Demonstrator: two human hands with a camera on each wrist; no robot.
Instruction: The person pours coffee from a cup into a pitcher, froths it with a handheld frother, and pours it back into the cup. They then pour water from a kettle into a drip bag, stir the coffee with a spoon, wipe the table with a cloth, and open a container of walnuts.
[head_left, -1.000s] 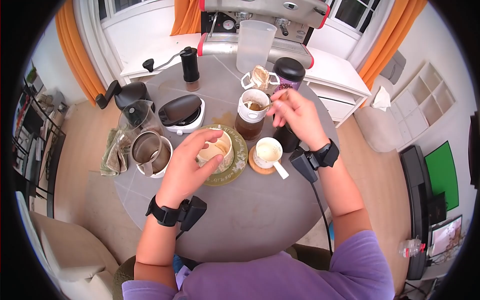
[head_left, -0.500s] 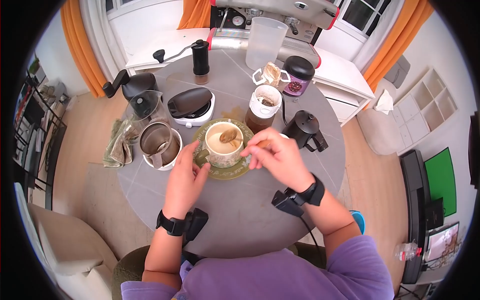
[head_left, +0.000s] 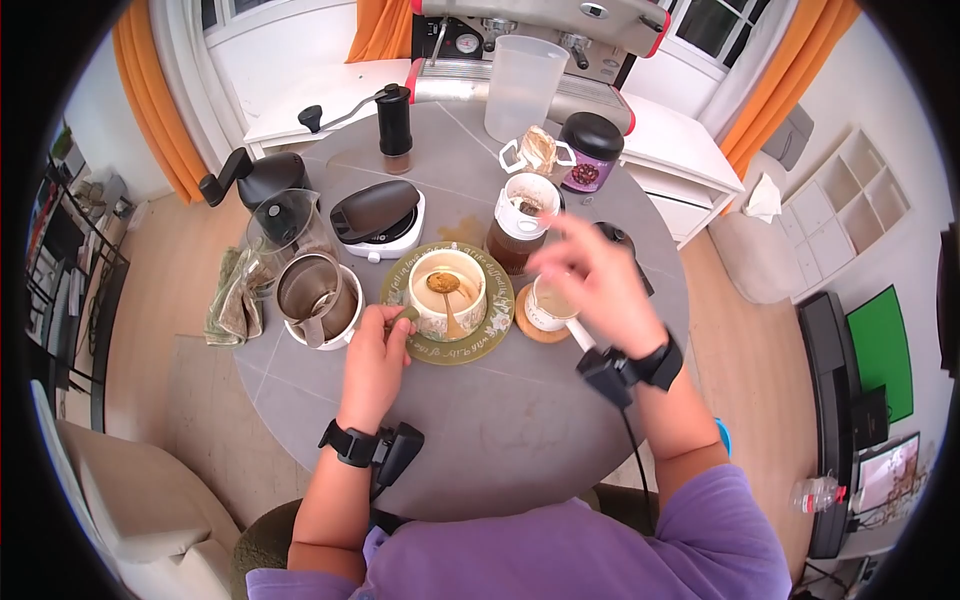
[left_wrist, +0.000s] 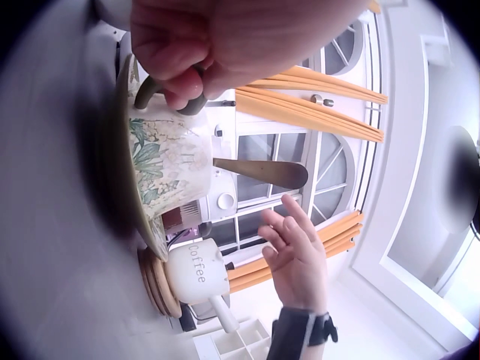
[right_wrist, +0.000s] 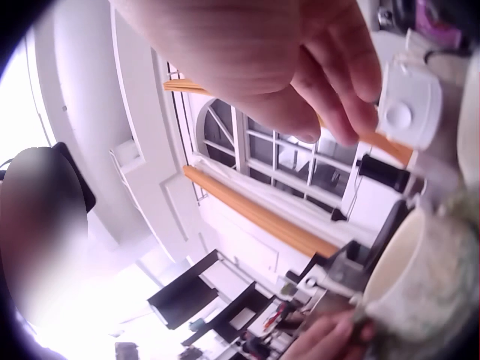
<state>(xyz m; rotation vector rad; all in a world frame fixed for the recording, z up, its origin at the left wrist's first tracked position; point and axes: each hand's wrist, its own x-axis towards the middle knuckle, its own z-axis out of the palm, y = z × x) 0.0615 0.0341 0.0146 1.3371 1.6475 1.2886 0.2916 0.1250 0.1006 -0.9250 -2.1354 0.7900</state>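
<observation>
A floral mug (left_wrist: 169,169) of pale liquid stands on a green plate (head_left: 500,320). My left hand (head_left: 373,368) pinches its green handle between thumb and fingers, close up in the left wrist view. A spoon (head_left: 445,285) leans in the mug, and its wide end sticks up past the rim in the left wrist view. My right hand (head_left: 607,285) is in the air, fingers spread and holding nothing. Under it sits a small white long-handled cup (left_wrist: 199,270) marked "Coffee", on a wooden coaster (left_wrist: 156,283), partly covered by the hand in the head view.
Behind the mug stands a white-topped brewer (head_left: 520,215) with brown liquid. A white scale (head_left: 385,240), glass pitcher (head_left: 285,225) and white bowl holding a metal filter (head_left: 315,290) are at left. A hand grinder (head_left: 394,125), tall clear jug (head_left: 524,88) and purple jar (head_left: 590,155) stand farther back.
My right hand dipped into the brewer, brought the spoon to the mug, then let go and moved right. The spoon now stays in the mug. My left hand has taken the mug's handle.
</observation>
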